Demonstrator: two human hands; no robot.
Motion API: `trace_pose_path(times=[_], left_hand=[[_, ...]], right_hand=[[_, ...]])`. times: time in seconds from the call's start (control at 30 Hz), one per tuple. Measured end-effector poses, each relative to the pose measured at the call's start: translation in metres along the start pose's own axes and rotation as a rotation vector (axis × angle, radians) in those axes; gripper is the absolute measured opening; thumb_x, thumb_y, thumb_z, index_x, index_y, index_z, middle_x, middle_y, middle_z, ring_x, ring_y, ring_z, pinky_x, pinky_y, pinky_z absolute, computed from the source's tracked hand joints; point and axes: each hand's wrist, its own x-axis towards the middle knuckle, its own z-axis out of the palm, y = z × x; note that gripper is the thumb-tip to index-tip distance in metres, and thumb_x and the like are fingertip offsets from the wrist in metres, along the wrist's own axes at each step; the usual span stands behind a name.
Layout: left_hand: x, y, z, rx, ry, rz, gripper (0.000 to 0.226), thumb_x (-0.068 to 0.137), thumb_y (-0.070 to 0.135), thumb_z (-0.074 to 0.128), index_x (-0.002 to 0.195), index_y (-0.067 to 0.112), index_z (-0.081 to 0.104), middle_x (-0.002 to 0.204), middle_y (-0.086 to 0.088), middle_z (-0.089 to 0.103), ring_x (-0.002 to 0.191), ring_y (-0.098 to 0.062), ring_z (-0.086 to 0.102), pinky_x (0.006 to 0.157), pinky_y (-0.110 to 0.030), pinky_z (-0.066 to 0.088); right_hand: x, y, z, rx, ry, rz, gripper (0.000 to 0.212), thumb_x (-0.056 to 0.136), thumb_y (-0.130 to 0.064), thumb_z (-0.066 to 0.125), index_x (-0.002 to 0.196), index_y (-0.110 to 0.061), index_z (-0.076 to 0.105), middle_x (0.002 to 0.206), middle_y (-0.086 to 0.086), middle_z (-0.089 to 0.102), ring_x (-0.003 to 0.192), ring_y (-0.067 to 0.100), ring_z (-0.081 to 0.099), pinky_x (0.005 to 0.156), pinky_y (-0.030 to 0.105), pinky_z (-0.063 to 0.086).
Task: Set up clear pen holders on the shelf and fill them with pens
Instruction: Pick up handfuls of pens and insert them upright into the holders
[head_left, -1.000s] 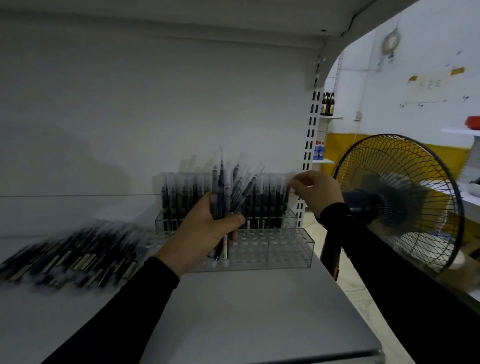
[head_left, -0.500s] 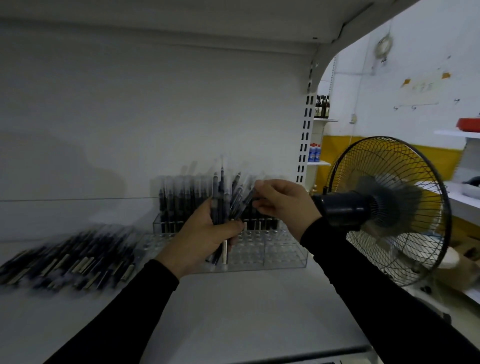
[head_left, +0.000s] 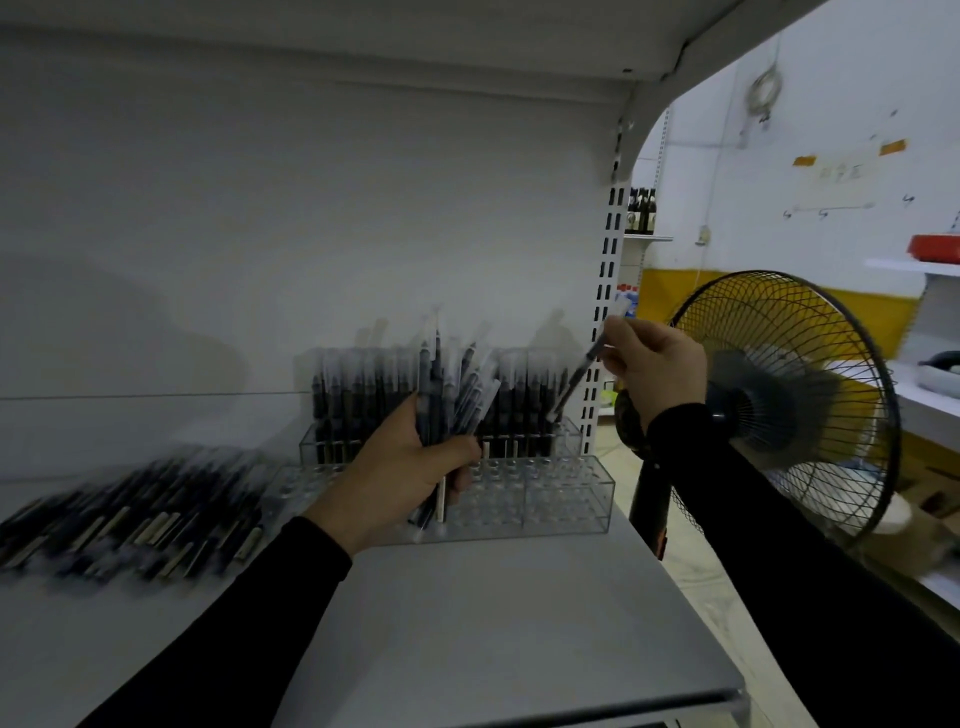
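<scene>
The left hand (head_left: 400, 480) grasps a bundle of pens (head_left: 457, 384) just in front of the front pen holder (head_left: 545, 499) on the shelf (head_left: 493, 623). The right hand (head_left: 657, 369) pinches 1 pen (head_left: 576, 376), tilted, above that holder's right end. Behind the holder stands a filled holder (head_left: 563, 439); left of it lies a pile of pens (head_left: 130, 514).

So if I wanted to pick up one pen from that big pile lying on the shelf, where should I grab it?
Probably pinch a top pen in the pile of pens around the middle of its barrel, coming straight down from above. They lie flat and packed side by side on the shelf, so only their upper sides are free.
</scene>
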Motion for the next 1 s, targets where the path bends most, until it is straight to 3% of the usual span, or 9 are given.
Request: trace_pose_path(times=[0.07, 0.17, 0.27, 0.4, 0.53, 0.63, 0.8, 0.93, 1.0], left_hand=[[0.0, 0.0, 0.0, 0.007, 0.008, 0.0, 0.013, 0.091, 0.005, 0.063, 0.093, 0.011, 0.052, 0.056, -0.008, 0.059, 0.047, -0.015, 0.052, 0.045, -0.023, 0.045], [0.0, 0.001, -0.001, 0.016, 0.012, 0.004, 0.012, 0.091, 0.005, 0.063, 0.096, 0.006, 0.053, 0.056, -0.009, 0.059, 0.048, -0.018, 0.052, 0.046, -0.025, 0.046], [-0.001, 0.002, -0.001, 0.005, 0.021, -0.003, 0.013, 0.09, 0.004, 0.063, 0.098, 0.002, 0.053, 0.054, -0.009, 0.059, 0.046, -0.018, 0.051, 0.044, -0.025, 0.045], [-0.003, 0.004, -0.001, -0.014, 0.023, -0.006, 0.012, 0.09, 0.002, 0.063, 0.097, 0.002, 0.053, 0.054, -0.009, 0.058, 0.044, -0.016, 0.051, 0.043, -0.024, 0.045], [-0.003, 0.005, -0.001, -0.007, 0.021, -0.003, 0.013, 0.09, 0.003, 0.063, 0.099, -0.001, 0.054, 0.055, -0.009, 0.058, 0.044, -0.016, 0.051, 0.043, -0.023, 0.045], [-0.003, 0.006, -0.001, 0.005, 0.019, 0.004, 0.013, 0.091, 0.003, 0.062, 0.1, -0.002, 0.054, 0.055, -0.01, 0.058, 0.044, -0.016, 0.052, 0.042, -0.022, 0.044], [-0.003, 0.005, -0.002, -0.017, 0.017, -0.016, 0.012, 0.091, 0.004, 0.063, 0.098, 0.001, 0.053, 0.057, -0.012, 0.058, 0.044, -0.016, 0.051, 0.04, -0.022, 0.042], [-0.002, 0.003, -0.002, -0.036, 0.008, -0.032, 0.014, 0.091, 0.005, 0.062, 0.103, 0.004, 0.055, 0.075, -0.024, 0.065, 0.055, -0.021, 0.055, 0.047, -0.029, 0.048], [-0.001, 0.001, -0.002, -0.05, -0.003, -0.028, 0.013, 0.092, 0.003, 0.06, 0.104, 0.005, 0.055, 0.081, -0.016, 0.071, 0.056, -0.019, 0.056, 0.048, -0.029, 0.049]], right_hand=[[0.003, 0.003, -0.002, -0.144, 0.014, -0.074, 0.015, 0.09, -0.028, 0.063, 0.077, -0.029, 0.069, 0.079, 0.004, 0.072, 0.079, 0.025, 0.069, 0.08, 0.041, 0.059], [0.006, 0.01, 0.002, -0.234, 0.005, -0.114, 0.014, 0.091, -0.029, 0.063, 0.089, -0.021, 0.073, 0.079, 0.0, 0.071, 0.078, 0.02, 0.069, 0.082, 0.042, 0.058], [0.006, 0.013, 0.007, -0.303, -0.027, -0.152, 0.02, 0.092, -0.028, 0.061, 0.097, -0.015, 0.074, 0.079, -0.001, 0.07, 0.077, 0.016, 0.067, 0.083, 0.036, 0.056], [0.007, 0.013, 0.011, -0.367, -0.083, -0.188, 0.019, 0.093, -0.025, 0.06, 0.092, -0.012, 0.074, 0.081, 0.003, 0.071, 0.073, 0.013, 0.064, 0.078, 0.026, 0.053], [0.01, 0.017, 0.015, -0.455, -0.178, -0.154, 0.024, 0.093, -0.029, 0.06, 0.097, -0.01, 0.073, 0.085, 0.005, 0.071, 0.081, 0.019, 0.066, 0.084, 0.035, 0.054], [0.009, 0.02, 0.016, -0.613, -0.247, -0.177, 0.026, 0.094, -0.03, 0.058, 0.092, -0.009, 0.074, 0.081, 0.005, 0.07, 0.078, 0.019, 0.064, 0.082, 0.034, 0.053], [0.005, 0.029, 0.016, -0.632, -0.295, -0.122, 0.028, 0.094, -0.031, 0.058, 0.094, -0.008, 0.073, 0.086, 0.009, 0.072, 0.081, 0.023, 0.067, 0.084, 0.037, 0.054], [0.004, 0.032, 0.014, -0.648, -0.321, -0.118, 0.029, 0.094, -0.034, 0.057, 0.099, -0.01, 0.073, 0.091, 0.008, 0.073, 0.085, 0.022, 0.066, 0.088, 0.039, 0.053], [0.002, 0.033, 0.013, -0.619, -0.268, -0.133, 0.029, 0.094, -0.034, 0.057, 0.099, -0.01, 0.072, 0.093, 0.007, 0.073, 0.085, 0.02, 0.067, 0.087, 0.038, 0.053]])
